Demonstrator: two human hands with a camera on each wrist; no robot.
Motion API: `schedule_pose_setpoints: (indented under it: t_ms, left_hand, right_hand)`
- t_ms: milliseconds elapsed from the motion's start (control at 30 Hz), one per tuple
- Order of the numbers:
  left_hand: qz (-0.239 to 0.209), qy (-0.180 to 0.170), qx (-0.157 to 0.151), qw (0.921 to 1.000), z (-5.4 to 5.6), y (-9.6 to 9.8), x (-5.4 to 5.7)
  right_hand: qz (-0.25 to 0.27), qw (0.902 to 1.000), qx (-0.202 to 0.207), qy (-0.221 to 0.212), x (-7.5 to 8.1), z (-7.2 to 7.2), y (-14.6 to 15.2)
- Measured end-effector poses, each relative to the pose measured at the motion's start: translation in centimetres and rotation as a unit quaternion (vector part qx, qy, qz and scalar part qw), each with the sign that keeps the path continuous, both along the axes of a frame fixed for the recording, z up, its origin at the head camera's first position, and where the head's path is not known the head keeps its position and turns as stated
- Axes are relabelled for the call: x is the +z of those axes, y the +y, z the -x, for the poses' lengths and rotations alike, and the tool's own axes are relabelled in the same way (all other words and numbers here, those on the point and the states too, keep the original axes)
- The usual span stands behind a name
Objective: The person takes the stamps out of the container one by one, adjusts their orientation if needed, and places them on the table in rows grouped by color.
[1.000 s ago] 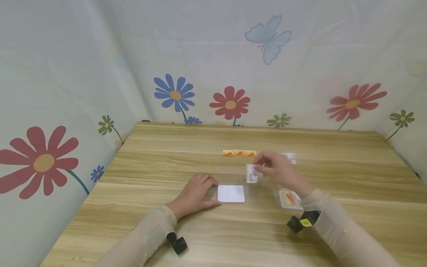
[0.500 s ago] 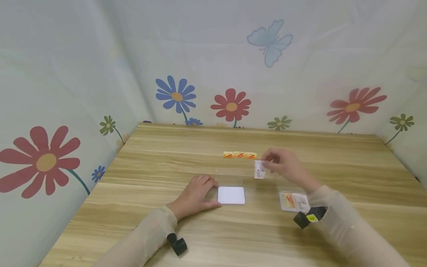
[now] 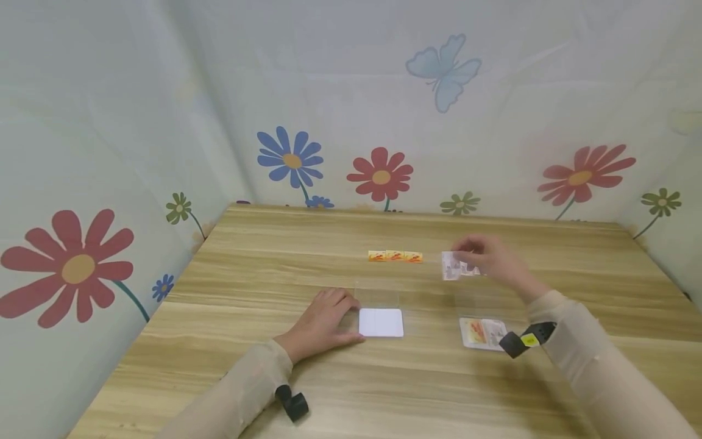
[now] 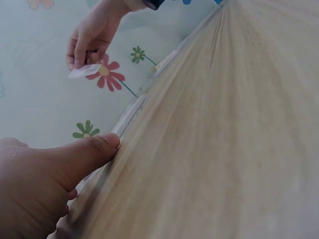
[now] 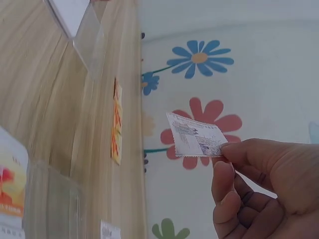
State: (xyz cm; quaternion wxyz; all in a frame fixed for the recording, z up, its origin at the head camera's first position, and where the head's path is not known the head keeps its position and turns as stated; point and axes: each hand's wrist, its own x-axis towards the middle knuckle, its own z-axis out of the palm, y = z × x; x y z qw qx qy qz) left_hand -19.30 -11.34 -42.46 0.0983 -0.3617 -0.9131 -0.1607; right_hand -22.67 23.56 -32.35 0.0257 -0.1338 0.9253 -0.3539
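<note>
My right hand [image 3: 496, 259] is raised over the table and pinches a pale postage stamp [image 5: 195, 135] between thumb and forefinger. Its toothed edge and grey-violet print show in the right wrist view. My left hand [image 3: 323, 323] rests at the left side of a small clear case with a white insert [image 3: 381, 323]. The thumb and forefinger touch its left corners. That case's clear lid [image 3: 376, 296] lies folded back behind it. Below the right hand, another pale stamp [image 5: 109, 230] lies on the table, partly covered in the head view.
A row of three orange-yellow stamps [image 3: 395, 256] lies toward the back of the wooden table [image 3: 263, 244]. Near my right wrist, a second clear case [image 3: 482, 333] with its lid back contains an orange stamp and a grey one. Flowered cloth [image 3: 329, 91] surrounds the table.
My right hand has moved right and toward the back with the stamp, up to the other pale stamp. The right-hand case now shows more fully. My left hand has stayed at its case.
</note>
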Motion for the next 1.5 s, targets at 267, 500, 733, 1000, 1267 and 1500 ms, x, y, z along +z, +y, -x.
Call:
schedule_pose_setpoints:
  t_ms: [267,500,733,1000,1267,1500]
  left_hand:
    - [0.0,0.004,-0.002,1.0,0.0,0.0,0.0]
    - [0.001,0.007,-0.001,1.0,-0.1,0.0,0.0]
    - [0.001,0.0,0.001,1.0,-0.1,0.0,0.0]
    - [0.001,0.005,-0.002,1.0,-0.1,0.0,0.0]
    - [-0.004,0.011,-0.007,0.9999,0.0,-0.1,-0.2]
    - [-0.003,0.01,-0.008,0.9999,0.1,-0.1,-0.2]
  right_hand:
    - [0.001,1.0,-0.006,-0.004,0.2,0.6,1.4]
    - [-0.015,0.9999,-0.005,0.002,0.3,1.6,2.5]
    - [-0.016,0.9993,-0.02,-0.026,0.1,2.3,3.9]
    - [-0.018,0.9985,-0.033,-0.039,-0.4,2.9,5.8]
    - [-0.016,0.9989,-0.034,-0.029,-1.4,3.6,7.4]
    - [-0.025,0.9979,-0.045,-0.041,-2.3,4.0,8.3]
